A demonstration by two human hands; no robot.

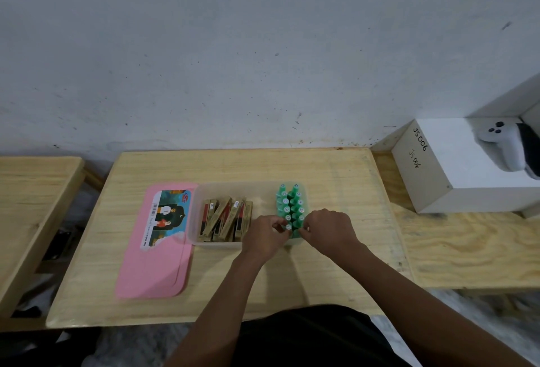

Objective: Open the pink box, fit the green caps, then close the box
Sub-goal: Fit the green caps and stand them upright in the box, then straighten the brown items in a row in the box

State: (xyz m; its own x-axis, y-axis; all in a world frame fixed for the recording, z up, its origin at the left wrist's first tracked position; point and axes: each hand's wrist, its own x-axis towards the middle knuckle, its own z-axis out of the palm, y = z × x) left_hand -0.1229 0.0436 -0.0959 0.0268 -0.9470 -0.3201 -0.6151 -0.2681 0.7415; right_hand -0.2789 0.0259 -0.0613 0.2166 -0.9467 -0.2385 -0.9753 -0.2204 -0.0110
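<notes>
Pink lid point(152, 264) is already off and laid centre-left on the table point(263, 167), so the fitting step looks underway. The green caps point(292, 203) are lined up mid-frame in the box point(198, 239), with the nearest one pinched by the left hand point(264, 235) and right hand point(327, 229). It probably needs to be seated squarely next.

Dim, soft light; warped, blurred edges
</notes>
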